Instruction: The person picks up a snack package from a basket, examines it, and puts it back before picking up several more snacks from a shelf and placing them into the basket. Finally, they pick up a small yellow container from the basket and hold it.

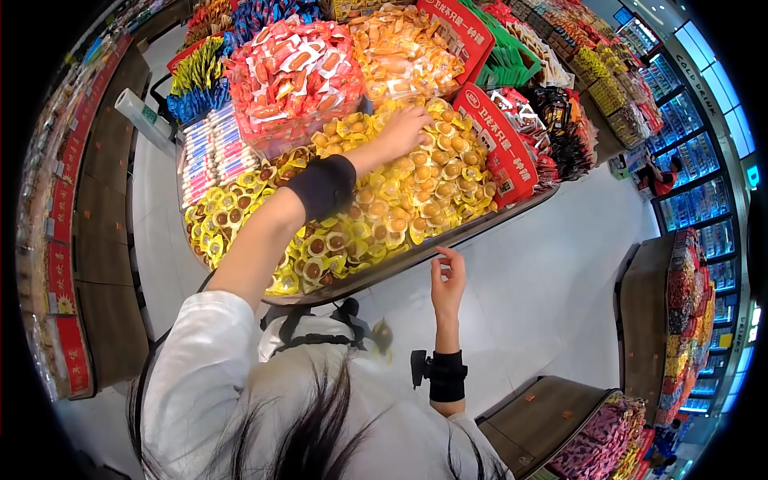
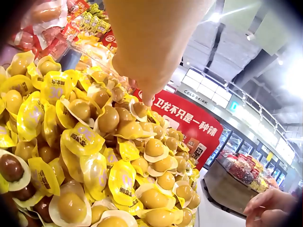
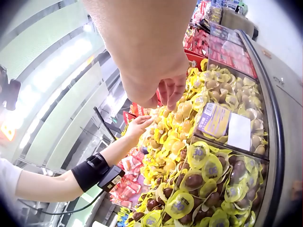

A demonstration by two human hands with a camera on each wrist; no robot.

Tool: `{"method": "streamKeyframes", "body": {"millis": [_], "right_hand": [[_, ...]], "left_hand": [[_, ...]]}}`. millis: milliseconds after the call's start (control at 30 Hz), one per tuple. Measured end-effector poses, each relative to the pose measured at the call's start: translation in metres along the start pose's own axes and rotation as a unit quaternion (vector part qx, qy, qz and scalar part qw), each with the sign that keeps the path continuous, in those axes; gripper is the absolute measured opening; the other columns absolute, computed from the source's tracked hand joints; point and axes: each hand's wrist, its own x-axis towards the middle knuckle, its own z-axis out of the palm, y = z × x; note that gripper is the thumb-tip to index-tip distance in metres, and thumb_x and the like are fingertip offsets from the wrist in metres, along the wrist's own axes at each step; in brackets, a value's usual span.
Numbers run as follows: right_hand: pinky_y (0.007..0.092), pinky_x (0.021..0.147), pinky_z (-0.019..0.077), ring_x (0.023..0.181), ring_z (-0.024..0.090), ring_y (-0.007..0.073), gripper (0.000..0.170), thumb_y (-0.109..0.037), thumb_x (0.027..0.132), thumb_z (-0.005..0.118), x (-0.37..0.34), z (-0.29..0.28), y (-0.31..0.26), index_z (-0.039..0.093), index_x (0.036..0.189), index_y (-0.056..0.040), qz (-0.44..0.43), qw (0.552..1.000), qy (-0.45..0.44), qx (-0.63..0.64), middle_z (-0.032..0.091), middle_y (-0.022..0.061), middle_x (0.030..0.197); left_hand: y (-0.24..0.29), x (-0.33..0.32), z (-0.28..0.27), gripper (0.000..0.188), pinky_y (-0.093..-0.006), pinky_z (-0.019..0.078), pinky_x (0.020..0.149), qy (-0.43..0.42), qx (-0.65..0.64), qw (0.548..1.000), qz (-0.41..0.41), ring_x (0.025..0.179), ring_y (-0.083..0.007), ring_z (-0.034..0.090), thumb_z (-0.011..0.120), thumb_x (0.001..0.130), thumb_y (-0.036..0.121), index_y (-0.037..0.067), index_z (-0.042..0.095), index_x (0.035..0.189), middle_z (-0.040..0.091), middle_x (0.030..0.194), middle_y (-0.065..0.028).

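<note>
My left hand (image 1: 406,130) reaches over a heaped bin of snack eggs in yellow and clear wrappers (image 1: 400,216), its fingers at the top of the pile near the back. In the right wrist view that left hand (image 3: 138,126) has its fingers stretched toward the wrapped eggs (image 3: 189,111). From the left wrist, the fingertips come right down to the light-brown eggs (image 2: 154,146). My right hand (image 1: 450,284) is raised just off the bin's front edge, fingers loosely bent and holding nothing. Darker brown eggs (image 1: 316,244) fill the near-left compartment.
Red-wrapped snacks (image 1: 296,76) and orange packs (image 1: 404,52) heap behind the eggs. A red sign (image 1: 496,148) stands at the bin's right side. Clear front panels carry a purple-yellow label (image 3: 214,119). Another wooden display (image 1: 544,420) stands behind on the right.
</note>
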Motion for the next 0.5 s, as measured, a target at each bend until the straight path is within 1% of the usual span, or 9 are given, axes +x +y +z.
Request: {"method": "streamKeyframes", "body": {"millis": [133, 233, 333, 500], "right_hand": [[0.0193, 0.058, 0.0412, 0.078, 0.052, 0.0090, 0.020, -0.002, 0.080, 0.055, 0.001, 0.002, -0.003, 0.055, 0.100, -0.0049, 0.002, 1.000, -0.007, 0.010, 0.053, 0.0023, 0.095], [0.0189, 0.058, 0.0410, 0.078, 0.051, 0.0085, 0.019, -0.002, 0.080, 0.055, 0.002, 0.007, -0.003, 0.055, 0.100, -0.0045, 0.000, 1.000, -0.010, 0.018, 0.052, 0.0022, 0.096], [0.0188, 0.059, 0.0409, 0.078, 0.051, 0.0083, 0.019, -0.002, 0.080, 0.055, 0.005, 0.013, -0.010, 0.054, 0.099, -0.0041, -0.005, 1.000, -0.021, 0.022, 0.052, 0.0017, 0.095], [0.0186, 0.060, 0.0410, 0.079, 0.050, 0.0076, 0.019, -0.002, 0.081, 0.054, 0.010, 0.028, -0.013, 0.054, 0.100, -0.0035, -0.004, 0.996, -0.054, 0.073, 0.052, 0.0021, 0.095]], "left_hand": [[0.004, -0.001, -0.020, 0.025, -0.0365, 0.0392, 0.082, 0.031, -0.003, 0.999, 0.026, 0.096, -0.0269, 0.049, 0.065, 0.071, 0.017, 0.009, 0.057, 0.093, 0.054, 0.097, -0.0065], [0.018, -0.012, -0.043, 0.025, -0.0363, 0.0387, 0.083, 0.047, -0.038, 0.998, 0.025, 0.097, -0.0263, 0.049, 0.065, 0.073, 0.020, 0.009, 0.057, 0.094, 0.054, 0.100, -0.0062], [0.037, -0.033, -0.070, 0.025, -0.0366, 0.0388, 0.081, 0.060, -0.025, 0.997, 0.047, 0.095, -0.0263, 0.049, 0.065, 0.073, 0.022, 0.008, 0.056, 0.093, 0.054, 0.096, -0.0068], [0.055, -0.073, -0.104, 0.027, -0.0365, 0.0377, 0.082, 0.069, -0.060, 0.995, 0.050, 0.095, -0.0263, 0.049, 0.064, 0.074, 0.022, 0.008, 0.056, 0.096, 0.054, 0.097, -0.0071]]}}
